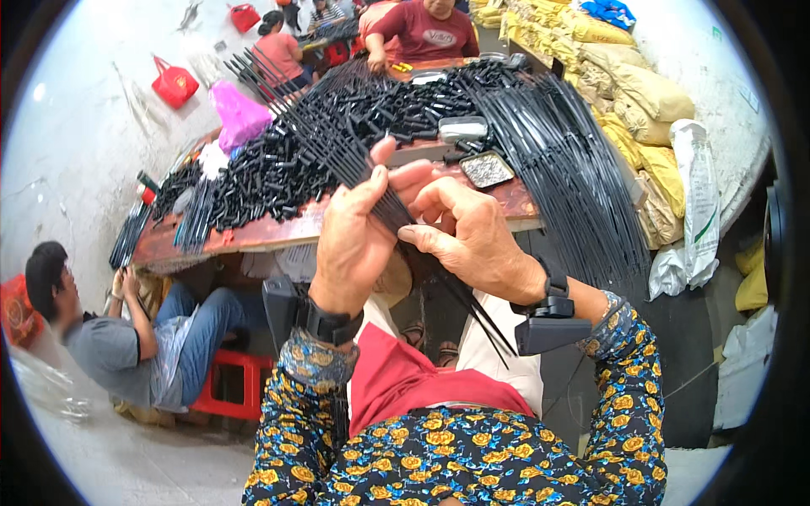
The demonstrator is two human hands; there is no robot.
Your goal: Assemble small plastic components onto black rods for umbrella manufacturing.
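through left hand [350, 244] and right hand [477, 240], rods [336, 157] slant

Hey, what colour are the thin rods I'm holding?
The thin rods are black; head view shows it best.

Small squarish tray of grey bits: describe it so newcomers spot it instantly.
Find the red-brown worktable. Near its front edge, just left of the fan of long black rods, sits the small squarish tray. Pale grey contents set it apart from surrounding black parts.
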